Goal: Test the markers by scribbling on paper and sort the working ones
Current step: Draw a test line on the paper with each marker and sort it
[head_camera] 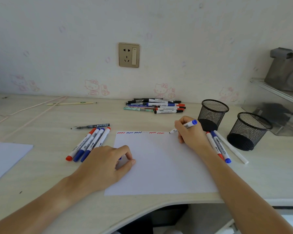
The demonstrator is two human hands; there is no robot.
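A white sheet of paper lies in front of me with several red and blue squiggles along its top edge. My right hand grips a blue marker, its tip at the paper's top right corner. My left hand rests on the paper's left edge and pinches a small blue cap, mostly hidden by the fingers. Several markers lie side by side left of the paper. Three markers lie to its right. A pile of pens and markers sits near the wall.
Two black mesh pen cups stand at the right. A dark pen lies above the left markers. Another paper sheet is at the far left. A pink cable crosses the back left. The desk edge curves inward below.
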